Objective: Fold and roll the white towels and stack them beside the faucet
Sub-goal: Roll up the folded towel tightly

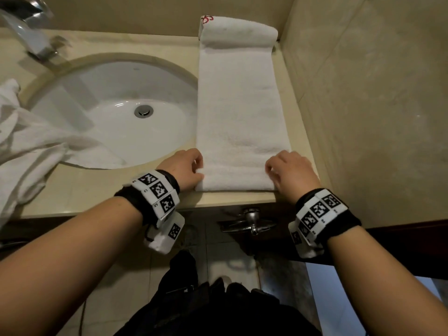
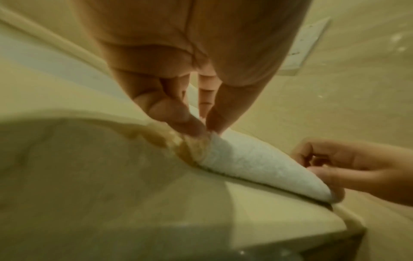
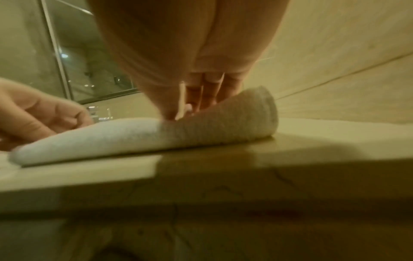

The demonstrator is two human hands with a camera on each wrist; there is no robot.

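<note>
Done: one rolled white terry towel [image 1: 238,32] is set at the beige stone bench's [image 1: 97,190] back.
In hand: near edge of long folded white towel strip [image 1: 240,112] is pinched by left hand [image 1: 185,169] and right hand [image 1: 289,172]; rolling barely begun.
Left: crumpled white towel [image 1: 26,141] remains unfolded.

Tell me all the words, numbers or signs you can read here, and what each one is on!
Red stitched mark on the rolled towel at the back: too small to read.
Small letters beside the black-and-white square codes on the left wristband: look like "C", too tiny to be sure.
Codes on the right wristband: patterns, not words.
Nothing readable on the flat towel, sink or faucet.
</note>
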